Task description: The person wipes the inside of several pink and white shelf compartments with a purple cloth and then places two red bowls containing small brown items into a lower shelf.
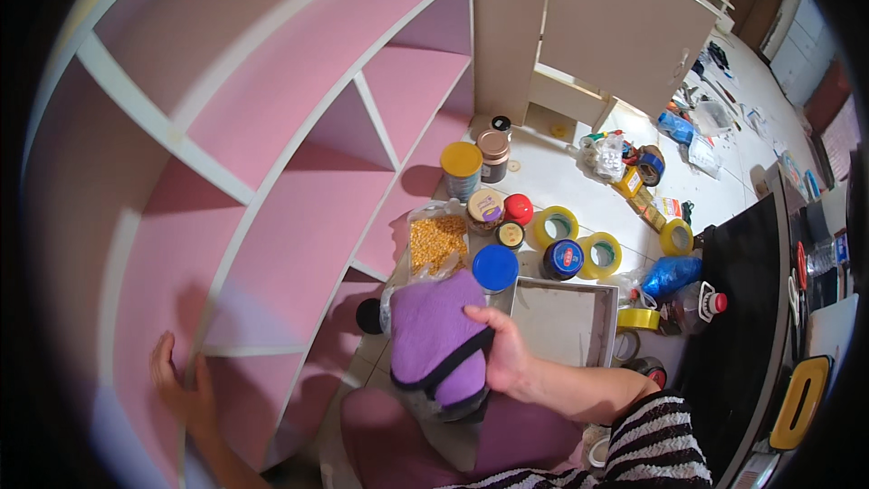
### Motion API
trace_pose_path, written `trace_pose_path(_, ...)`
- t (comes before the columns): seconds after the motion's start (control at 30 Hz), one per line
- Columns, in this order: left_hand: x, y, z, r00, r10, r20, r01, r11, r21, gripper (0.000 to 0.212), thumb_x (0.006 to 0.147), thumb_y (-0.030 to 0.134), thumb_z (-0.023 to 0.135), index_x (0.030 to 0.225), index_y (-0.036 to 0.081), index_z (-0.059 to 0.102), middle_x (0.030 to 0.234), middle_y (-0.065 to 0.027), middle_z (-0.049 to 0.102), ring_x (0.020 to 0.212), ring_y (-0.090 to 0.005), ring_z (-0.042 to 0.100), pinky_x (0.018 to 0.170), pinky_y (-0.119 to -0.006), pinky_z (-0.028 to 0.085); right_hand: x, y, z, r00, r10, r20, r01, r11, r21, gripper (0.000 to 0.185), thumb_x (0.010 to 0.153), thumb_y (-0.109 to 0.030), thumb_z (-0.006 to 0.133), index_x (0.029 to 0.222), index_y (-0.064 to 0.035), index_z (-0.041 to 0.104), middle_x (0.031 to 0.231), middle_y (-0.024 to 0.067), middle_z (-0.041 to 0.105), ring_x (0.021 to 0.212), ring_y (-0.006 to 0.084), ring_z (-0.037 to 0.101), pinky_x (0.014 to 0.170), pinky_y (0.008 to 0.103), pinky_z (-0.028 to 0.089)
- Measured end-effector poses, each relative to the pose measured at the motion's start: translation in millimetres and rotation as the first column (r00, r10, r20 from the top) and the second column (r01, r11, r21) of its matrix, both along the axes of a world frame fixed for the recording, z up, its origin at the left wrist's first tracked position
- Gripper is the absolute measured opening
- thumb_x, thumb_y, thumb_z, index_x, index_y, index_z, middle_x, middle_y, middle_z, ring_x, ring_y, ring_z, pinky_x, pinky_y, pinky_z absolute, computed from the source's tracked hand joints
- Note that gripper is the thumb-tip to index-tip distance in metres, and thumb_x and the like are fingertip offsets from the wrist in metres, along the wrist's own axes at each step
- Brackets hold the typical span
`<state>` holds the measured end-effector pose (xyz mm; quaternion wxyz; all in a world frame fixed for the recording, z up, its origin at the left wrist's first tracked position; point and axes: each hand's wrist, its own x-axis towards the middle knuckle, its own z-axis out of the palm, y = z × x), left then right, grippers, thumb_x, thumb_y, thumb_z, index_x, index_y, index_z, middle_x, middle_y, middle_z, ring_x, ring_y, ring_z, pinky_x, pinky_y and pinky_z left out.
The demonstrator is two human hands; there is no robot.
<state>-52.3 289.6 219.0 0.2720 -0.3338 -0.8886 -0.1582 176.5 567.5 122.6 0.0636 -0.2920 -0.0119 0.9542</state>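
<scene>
A folded purple cloth with a black edge (438,333) is gripped by my right hand (506,353), above my knees and in front of a container that it mostly hides. My left hand (182,380) is spread with nothing in it, at the white front edge of a pink shelf board in the shelving unit (292,244); whether it touches the board I cannot tell. Just beyond the cloth stand a clear bag of yellow corn kernels (438,241) and a jar with a blue lid (495,267).
Several lidded jars, including a can with a yellow lid (461,159), stand beside the shelving. Rolls of clear tape (600,255) and a shallow open box (563,322) lie on the tiled floor. A black panel (733,339) stands at right, near a red-capped bottle (692,305).
</scene>
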Motion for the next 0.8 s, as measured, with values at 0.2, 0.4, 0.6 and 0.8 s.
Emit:
trace_pose_path(0.2, 2, -10, 7, 0.986, 0.002, -0.168, -0.037, 0.977, -0.211, 0.04, 0.075, 0.025, 0.055, 0.106, 0.0, 0.048, 0.106, -0.0157, 0.051, 0.101, -0.0338, 0.046, 0.09, -0.04, 0.033, -3, -17, 5, 1.0, 0.004, 0.02, -0.003, 0.997, -0.076, 0.055, 0.07, -0.022, 0.054, 0.117, 0.001, 0.037, 0.114, 0.0156, 0.047, 0.104, 0.03, 0.046, 0.092, 0.0425, 0.033)
trace_pose_path(0.4, 6, -5, 15, 0.992, 0.052, 0.111, -0.04, 0.993, -0.116, 0.042, 0.07, 0.02, 0.058, 0.105, 0.0, 0.048, 0.109, -0.0156, 0.048, 0.106, -0.0321, 0.042, 0.095, -0.044, 0.026, 16, -58, -25, 0.988, -0.053, 0.144, 0.07, 0.991, -0.116, 0.048, 0.07, -0.02, 0.055, 0.111, 0.0002, 0.043, 0.107, 0.014, 0.051, 0.099, 0.0281, 0.049, 0.089, 0.0413, 0.036)
trace_pose_path(0.6, 5, 8, 45, 0.973, 0.07, 0.218, -0.021, 0.975, -0.221, 0.047, 0.064, 0.019, 0.063, 0.107, 0.005, 0.049, 0.112, -0.0089, 0.048, 0.113, -0.0263, 0.038, 0.1, -0.047, 0.016, 56, -98, 3, 0.852, -0.254, 0.458, 0.267, 0.963, 0.037, 0.037, 0.068, -0.016, 0.058, 0.101, -0.0044, 0.049, 0.095, 0.0108, 0.056, 0.089, 0.0273, 0.053, 0.082, 0.0436, 0.041)
trace_pose_path(0.8, -2, 3, 60, 0.904, 0.157, 0.397, -0.01, 0.937, -0.349, 0.057, 0.064, 0.017, 0.061, 0.116, 0.008, 0.041, 0.117, -0.0083, 0.045, 0.118, -0.0244, 0.032, 0.1, -0.047, 0.013, 116, -134, 72, 0.823, -0.248, 0.511, 0.283, 0.959, 0.01, 0.029, 0.065, -0.013, 0.058, 0.093, -0.005, 0.053, 0.092, 0.0095, 0.056, 0.088, 0.0258, 0.052, 0.082, 0.0424, 0.04)
